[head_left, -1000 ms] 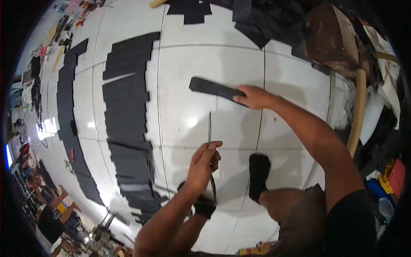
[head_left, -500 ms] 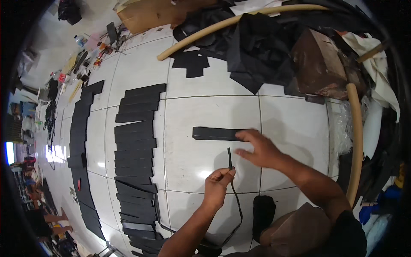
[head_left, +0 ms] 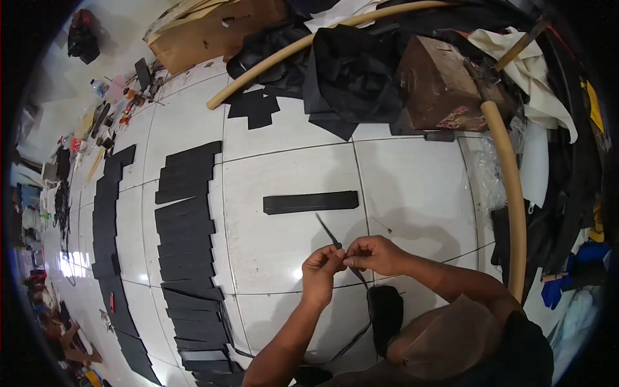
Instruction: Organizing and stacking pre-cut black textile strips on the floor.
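A thin black cord or narrow strip [head_left: 325, 228] is pinched in my left hand [head_left: 319, 274], its free end pointing up and away. Close beside it, my right hand [head_left: 379, 255] has its fingertips pressed together on the same cord. From there the cord trails down toward my lap. Just beyond both hands, a flat black rectangular strip [head_left: 311, 202], perhaps a small stack, lies crosswise on the white tiles, touched by neither hand.
To the left run two long rows of overlapping black pieces [head_left: 186, 248] [head_left: 106, 222], with a small red tool [head_left: 111, 303] on the outer one. Black fabric [head_left: 354, 77], a brown block [head_left: 438, 87] and long tan tubes [head_left: 506, 187] lie far and right. A cardboard box [head_left: 213, 35] stands behind.
My right hand has left the flat black strip and come back to the cord, beside my left hand. The whole view has shifted slightly.
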Motion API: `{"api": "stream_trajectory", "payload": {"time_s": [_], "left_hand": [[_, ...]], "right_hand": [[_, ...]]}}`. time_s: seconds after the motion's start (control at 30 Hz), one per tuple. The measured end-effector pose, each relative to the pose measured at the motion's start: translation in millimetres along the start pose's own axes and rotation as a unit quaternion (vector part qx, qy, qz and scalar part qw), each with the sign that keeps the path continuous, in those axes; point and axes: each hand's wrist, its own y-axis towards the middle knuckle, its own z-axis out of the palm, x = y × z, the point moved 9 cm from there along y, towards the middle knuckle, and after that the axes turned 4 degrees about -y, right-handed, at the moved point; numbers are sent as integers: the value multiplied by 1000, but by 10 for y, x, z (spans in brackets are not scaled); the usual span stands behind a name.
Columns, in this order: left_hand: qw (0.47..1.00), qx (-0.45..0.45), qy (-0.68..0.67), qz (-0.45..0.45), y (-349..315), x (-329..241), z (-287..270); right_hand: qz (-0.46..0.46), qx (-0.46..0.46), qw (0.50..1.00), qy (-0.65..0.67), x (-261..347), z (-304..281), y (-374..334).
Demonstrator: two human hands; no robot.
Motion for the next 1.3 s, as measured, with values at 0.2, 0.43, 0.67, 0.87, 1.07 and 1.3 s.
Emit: {"api": "stream_trajectory", "payload": {"time_s": [0.2,0.43,0.67,0.87,1.07,1.3], "left_hand": [[997,40,56,32,28,-244,63],[989,47,132,50,-10,-294,64],[989,74,117,49,-29,-334,121],[996,65,56,0,-78,-316,174],[994,58,79,38,-45,-278,106],[990,67,112,59,-74,-321,123]], "right_hand": [[12,-6,1000,4,46,-25,18],[-64,-4,993,-103,417,11,-91],[3,-4,996,-89,293,-10,-31],[-15,-7,1000,6,297,-29,-32],[-12,-10,1000,26,276,-20,-53],[-52,-17,996,-65,322,-21,-55]]}}
